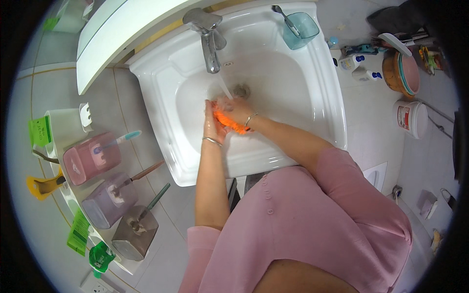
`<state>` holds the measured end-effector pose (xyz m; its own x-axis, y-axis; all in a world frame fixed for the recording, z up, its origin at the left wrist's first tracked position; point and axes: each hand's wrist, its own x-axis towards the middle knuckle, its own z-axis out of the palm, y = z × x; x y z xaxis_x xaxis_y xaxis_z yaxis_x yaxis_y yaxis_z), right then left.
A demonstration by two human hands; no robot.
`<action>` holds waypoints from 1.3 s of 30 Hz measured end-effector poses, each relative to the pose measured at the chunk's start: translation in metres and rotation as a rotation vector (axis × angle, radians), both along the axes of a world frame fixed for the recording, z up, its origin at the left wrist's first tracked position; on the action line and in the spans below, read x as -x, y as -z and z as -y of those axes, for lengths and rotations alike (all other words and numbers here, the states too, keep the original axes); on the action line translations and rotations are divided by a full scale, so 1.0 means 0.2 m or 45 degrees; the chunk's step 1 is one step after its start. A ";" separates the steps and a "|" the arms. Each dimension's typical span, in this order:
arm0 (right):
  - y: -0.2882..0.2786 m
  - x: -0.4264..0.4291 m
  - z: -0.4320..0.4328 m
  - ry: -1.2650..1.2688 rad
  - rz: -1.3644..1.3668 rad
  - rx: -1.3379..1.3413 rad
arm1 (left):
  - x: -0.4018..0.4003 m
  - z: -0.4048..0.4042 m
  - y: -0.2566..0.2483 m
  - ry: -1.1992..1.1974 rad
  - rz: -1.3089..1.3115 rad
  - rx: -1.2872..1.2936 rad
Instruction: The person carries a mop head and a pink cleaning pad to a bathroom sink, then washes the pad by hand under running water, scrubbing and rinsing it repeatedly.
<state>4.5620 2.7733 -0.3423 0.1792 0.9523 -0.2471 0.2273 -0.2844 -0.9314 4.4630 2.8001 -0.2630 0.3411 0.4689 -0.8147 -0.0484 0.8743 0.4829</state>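
Observation:
Water runs from the chrome faucet [210, 51] into the white ceramic washbasin [190, 154]. Under that stream, over the bowl, my two hands hold a shaggy orange cloth [231, 121] between them. My left hand [215, 126], wet and with a bangle at the wrist, supports it from the left. Pressed over its upper right side is my right hand [238, 111], whose fingers are partly hidden by splashing water. The drain [242, 90] shows just beyond my right hand.
A teal cup [299, 31] with a toothbrush [287, 22] stands on the basin's back right corner. To the left, a white wall rack [99, 234] carries tinted cups with toothbrushes. Pump bottles [351, 63], stacked basins [406, 75] and a white bucket [412, 119] are at right.

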 end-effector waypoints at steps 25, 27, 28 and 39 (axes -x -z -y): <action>-0.21 -0.44 -0.04 -0.069 1.297 0.187 | 0.24 -0.05 0.08 0.024 -0.434 -0.253; -0.20 -0.36 -0.01 0.040 1.024 0.276 | 0.20 0.01 0.15 -0.025 -0.173 -0.066; -0.14 -0.31 -0.02 -0.053 0.814 0.371 | 0.12 0.04 0.12 -0.040 -0.043 0.026; -0.63 0.19 0.25 -0.253 0.323 -0.242 | 0.12 0.06 0.05 -0.190 0.846 0.229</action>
<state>4.5237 2.7237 -0.2166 0.0192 0.9992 -0.0343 0.4908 -0.0393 -0.8704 4.4381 2.7876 -0.2730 0.7359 0.4270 -0.5255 -0.4089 0.8988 0.1577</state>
